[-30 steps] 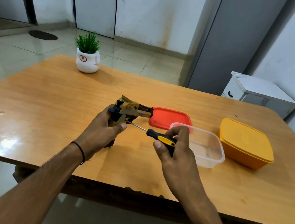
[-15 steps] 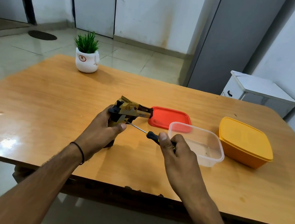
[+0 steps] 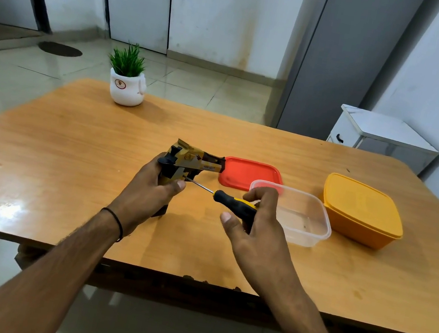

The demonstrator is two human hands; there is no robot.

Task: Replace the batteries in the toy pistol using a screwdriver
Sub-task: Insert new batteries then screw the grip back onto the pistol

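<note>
- The toy pistol is held upright over the middle of the wooden table. Its grip points downward and its barrel to the right, toward a red lid.
- The pistol's grip is wrapped by the left hand, with the thumb pressed against the near side.
- A screwdriver with a black and yellow handle is held nearly level. Its tip is set against the pistol's grip, just beside the left thumb.
- The handle is gripped from above by the curled fingers of the right hand. The thumb seems lifted clear of it, though contact cannot be judged with certainty.
- The red lid is laid flat just behind an open clear container. A lidded yellow box is set to the right of both.
- A potted plant is placed at the far left of the table.
- A grey refrigerator and a white cabinet are seen beyond the table.
</note>
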